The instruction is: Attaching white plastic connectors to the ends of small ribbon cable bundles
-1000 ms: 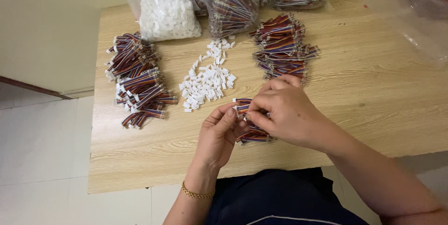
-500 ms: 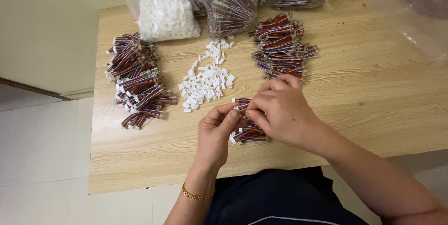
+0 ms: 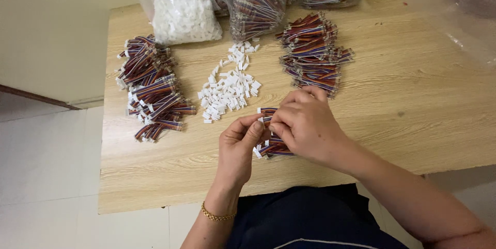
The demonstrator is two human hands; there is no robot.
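Note:
My left hand (image 3: 238,143) and my right hand (image 3: 306,125) meet over the near middle of the wooden table (image 3: 413,114). Between their fingertips they pinch a short multicoloured ribbon cable (image 3: 267,113); whether a white connector is in the left fingers is hidden. A small bundle of the same cables (image 3: 274,148) lies just under my hands. A loose heap of small white plastic connectors (image 3: 230,89) sits right behind them.
A pile of ribbon cables with white ends (image 3: 152,91) lies at the left, another cable pile (image 3: 312,52) at the back right. Clear bags of white connectors (image 3: 183,14) and of cables (image 3: 258,3) line the far edge. Crumpled clear plastic (image 3: 454,11) is at far right.
My hands have shifted only slightly, the fingers working on the cable between them. The piles have not moved.

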